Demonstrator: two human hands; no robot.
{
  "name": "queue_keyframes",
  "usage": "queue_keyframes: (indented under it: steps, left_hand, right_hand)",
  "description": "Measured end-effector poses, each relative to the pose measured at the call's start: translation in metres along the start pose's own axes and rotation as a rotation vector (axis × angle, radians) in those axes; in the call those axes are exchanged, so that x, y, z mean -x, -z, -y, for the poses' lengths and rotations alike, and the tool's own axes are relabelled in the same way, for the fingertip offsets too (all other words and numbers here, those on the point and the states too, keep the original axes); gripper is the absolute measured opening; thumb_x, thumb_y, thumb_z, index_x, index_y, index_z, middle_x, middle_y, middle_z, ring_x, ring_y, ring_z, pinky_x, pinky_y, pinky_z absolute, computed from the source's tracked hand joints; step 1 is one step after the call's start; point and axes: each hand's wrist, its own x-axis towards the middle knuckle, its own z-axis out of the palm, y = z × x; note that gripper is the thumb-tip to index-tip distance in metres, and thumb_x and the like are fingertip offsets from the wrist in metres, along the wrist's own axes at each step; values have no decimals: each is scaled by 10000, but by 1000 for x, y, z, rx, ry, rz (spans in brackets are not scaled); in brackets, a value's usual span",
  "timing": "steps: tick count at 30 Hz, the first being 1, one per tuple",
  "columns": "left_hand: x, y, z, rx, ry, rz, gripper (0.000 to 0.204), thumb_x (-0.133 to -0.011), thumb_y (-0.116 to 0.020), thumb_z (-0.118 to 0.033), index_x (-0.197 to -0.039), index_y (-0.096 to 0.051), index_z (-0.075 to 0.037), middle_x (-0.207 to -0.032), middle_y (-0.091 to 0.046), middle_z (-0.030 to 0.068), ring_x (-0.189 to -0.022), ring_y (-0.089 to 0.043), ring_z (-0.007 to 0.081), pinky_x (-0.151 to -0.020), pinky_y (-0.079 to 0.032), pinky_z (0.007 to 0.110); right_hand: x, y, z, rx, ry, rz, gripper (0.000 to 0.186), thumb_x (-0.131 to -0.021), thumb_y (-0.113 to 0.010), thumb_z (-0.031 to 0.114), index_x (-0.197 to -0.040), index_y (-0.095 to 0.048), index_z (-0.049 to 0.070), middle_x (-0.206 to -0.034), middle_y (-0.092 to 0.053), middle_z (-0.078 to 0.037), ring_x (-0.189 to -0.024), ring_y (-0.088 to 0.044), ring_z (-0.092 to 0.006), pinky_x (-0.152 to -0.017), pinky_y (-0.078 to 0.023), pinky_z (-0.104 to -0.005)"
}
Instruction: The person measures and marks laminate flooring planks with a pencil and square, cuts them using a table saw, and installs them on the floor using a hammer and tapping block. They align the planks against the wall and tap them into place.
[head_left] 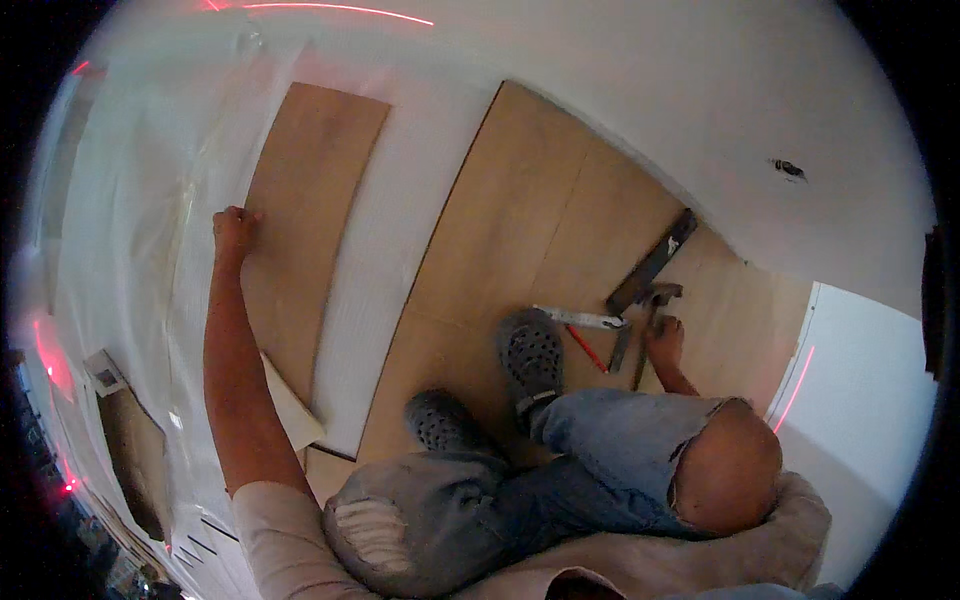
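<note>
My left hand (235, 236) is stretched out to the far left, its fingers curled over the left edge of a loose wood-look floor plank (312, 170). This plank lies on white underlay (385, 230), with a strip of underlay between it and the laid boards (510, 190). On the right, my right hand (664, 345) is closed at the handle of a hammer (660, 293); the knee partly hides that forearm. Beside the hammer lie a dark flat metal bar (655, 262), a whitish long tool (580, 318), a red pencil (587, 348) and a small grey piece (620, 350).
A white wall (780, 110) borders the boards at the far right. My grey clogs (530, 355) rest on the laid boards. A cut board piece (135, 455) lies at the left on clear plastic sheeting (150, 240). Red laser lines (795, 390) cross the surfaces.
</note>
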Motion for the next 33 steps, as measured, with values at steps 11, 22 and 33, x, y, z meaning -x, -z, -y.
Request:
queue_keyframes:
  steps: [11,22,33]
  left_hand:
    - [137,24,72,-124,-265,-269,527,-818,-748,-265,-1217,-572,32,-1238,-569,217,-1173,-513,365,-1002,-414,443]
    - [388,-40,173,30,434,-177,1157,-589,-873,-448,-1464,-284,27,-1452,-340,294,-1327,-355,447,-1098,-325,498]
    - [300,-44,-9,84,-167,-303,853,-618,-811,-259,-1377,-472,-68,-1396,-453,238,-1258,-423,432,-1058,-359,505]
  right_hand:
    - [-36,-29,-50,-324,-83,183,332,-753,-727,252,-923,-551,28,-766,-592,-119,-643,-581,-234,-549,-463,-385]
    - [-13,26,39,-612,-332,-2,386,-814,-668,229,-1104,-583,-11,-700,-564,-73,-492,-477,-165,-409,-404,-335]
    - [-61,164,256,-704,211,646,331,-920,-613,210,-1179,-535,20,-741,-599,-61,-523,-517,-107,-455,-456,-287]
